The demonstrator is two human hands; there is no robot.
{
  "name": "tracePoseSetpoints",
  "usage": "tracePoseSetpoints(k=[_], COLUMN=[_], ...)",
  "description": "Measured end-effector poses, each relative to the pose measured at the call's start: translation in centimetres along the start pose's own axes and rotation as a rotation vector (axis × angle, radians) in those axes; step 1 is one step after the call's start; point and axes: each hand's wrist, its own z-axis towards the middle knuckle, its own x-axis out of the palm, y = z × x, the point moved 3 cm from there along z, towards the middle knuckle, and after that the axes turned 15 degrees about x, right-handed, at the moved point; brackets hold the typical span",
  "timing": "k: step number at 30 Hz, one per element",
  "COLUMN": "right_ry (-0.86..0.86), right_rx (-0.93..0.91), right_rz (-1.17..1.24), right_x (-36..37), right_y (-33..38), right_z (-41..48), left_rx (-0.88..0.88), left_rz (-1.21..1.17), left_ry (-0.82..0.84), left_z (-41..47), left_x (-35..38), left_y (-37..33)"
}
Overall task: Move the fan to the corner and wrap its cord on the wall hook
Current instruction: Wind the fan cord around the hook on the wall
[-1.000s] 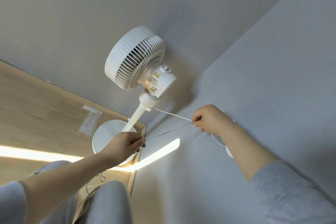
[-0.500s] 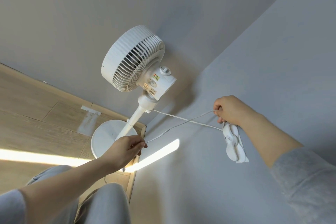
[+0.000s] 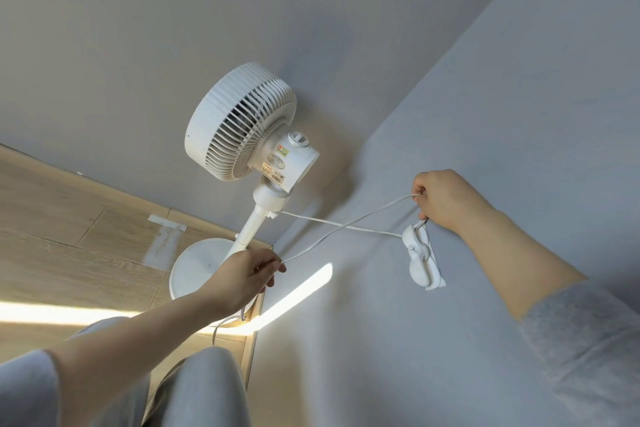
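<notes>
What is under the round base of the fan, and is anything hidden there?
The fan base stands on the wooden floor in the corner. The left hand covers its near edge, so the floor directly under it cannot be seen.

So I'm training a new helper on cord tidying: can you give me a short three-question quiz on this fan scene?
1. True or false: the fan stands in the corner.
2. Which hand holds the cord nearest the wall hook? A) left hand B) right hand
3. Fill in: the two cord runs ___ between the hands.

Key: 1 true; 2 B; 3 cross.
</notes>
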Motion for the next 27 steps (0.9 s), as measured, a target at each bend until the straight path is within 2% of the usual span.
tracePoseSetpoints(k=[5, 15, 22, 27], right_ry=[-0.084, -0.105, -0.08, -0.131], right_rx=[-0.015, 0.016, 0.039, 0.02], right_rz=[0.028, 0.056, 0.037, -0.017], right_x=[-1.2, -2.0, -1.0, 1.3], right_y=[-0.7, -2.1, -2.4, -2.6], right_z=[-2.5, -8.0, -13.8, -16.5], left_rx=[0.022, 0.062, -0.027, -0.025], left_rz=[0.021, 0.178, 0.163, 0.182], left_ry=[-0.021, -0.057, -0.161, -0.152], left_z=[-0.9, -3.4, -5.5, -7.2], left_x=[-0.6, -1.8, -3.0, -3.2], left_y=[-1.5, -4.2, -4.7, -5.2])
